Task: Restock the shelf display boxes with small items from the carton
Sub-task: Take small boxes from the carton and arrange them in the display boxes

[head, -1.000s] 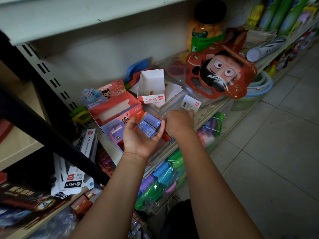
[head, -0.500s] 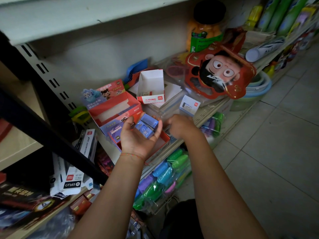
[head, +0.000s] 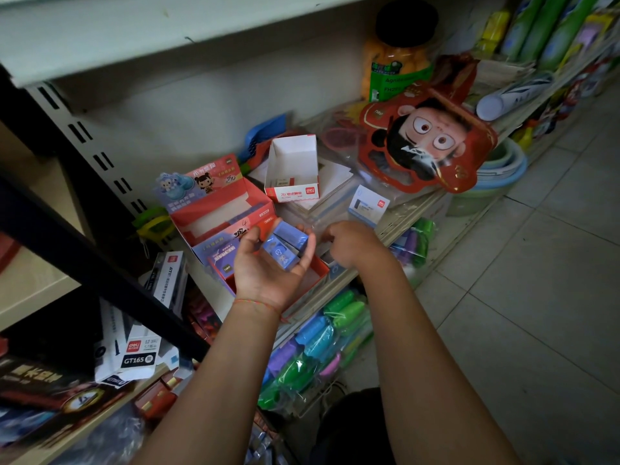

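Two small blue rectangular cardboard boxes [head: 284, 246] with a cartoon print are lying in the upturned left hand [head: 268, 268], fingers curling round them. Right hand [head: 350, 243] is hovering just beside, knuckles up; cannot tell how its fingers lie. Both hands are hanging over the front edge of the pale metal shelf [head: 419, 209], above an open red cardboard display box [head: 231, 214] with cartoon header. An empty white open-top carton [head: 292, 169] is sitting behind, near the shelf's back wall. A small white-and-blue box [head: 368, 205] is standing near the front edge. Grey tiled floor [head: 536, 280] is showing at right.
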`<state>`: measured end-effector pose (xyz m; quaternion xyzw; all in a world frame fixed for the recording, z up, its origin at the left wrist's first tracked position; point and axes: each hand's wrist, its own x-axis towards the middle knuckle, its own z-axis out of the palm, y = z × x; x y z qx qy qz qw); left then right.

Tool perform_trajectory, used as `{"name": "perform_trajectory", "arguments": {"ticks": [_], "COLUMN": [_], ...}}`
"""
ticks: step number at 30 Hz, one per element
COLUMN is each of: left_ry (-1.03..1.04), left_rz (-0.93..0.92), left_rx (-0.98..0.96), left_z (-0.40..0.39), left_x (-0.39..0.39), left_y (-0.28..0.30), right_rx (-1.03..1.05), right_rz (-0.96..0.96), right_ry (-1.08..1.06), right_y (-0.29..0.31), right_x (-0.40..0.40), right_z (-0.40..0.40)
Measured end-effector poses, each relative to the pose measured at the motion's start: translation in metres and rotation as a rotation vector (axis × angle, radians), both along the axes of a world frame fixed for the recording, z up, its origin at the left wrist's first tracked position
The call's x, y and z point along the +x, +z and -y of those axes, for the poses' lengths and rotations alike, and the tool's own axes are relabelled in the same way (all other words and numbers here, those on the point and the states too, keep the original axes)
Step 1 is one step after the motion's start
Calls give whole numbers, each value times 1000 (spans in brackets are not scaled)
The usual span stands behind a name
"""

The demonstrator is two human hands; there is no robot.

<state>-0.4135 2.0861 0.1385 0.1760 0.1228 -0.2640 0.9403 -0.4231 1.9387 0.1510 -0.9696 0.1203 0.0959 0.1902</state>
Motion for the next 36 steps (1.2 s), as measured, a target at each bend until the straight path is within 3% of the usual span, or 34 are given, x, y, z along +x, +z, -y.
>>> {"name": "perform_trajectory", "arguments": {"ticks": [5,9,13,20,27,33,36], "left_ry": [-34,-86,-168,-284,-255,-268,-251], "left_rz": [0,2,40,64,39,30,12], "left_rx": [8,40,94,254,231,220,180], "left_z": [0,-1,1,3,5,2,4], "left_x": [-4,-3,-4,-5,-7,-9,-11], "left_y": [5,3,4,5,4,0,2], "right_rx": [111,479,764,574,518,401,421], "right_rz": [160,490,332,9,17,-96,4], "right_ry": [-51,-119,87,230,214,271,243], "right_y": [4,22,31,35,39,38,39], "right_x": [-2,-4,-6,-14,-14,-14,-15], "right_z": [2,1,-9,-8,-10,-11,-12]}}
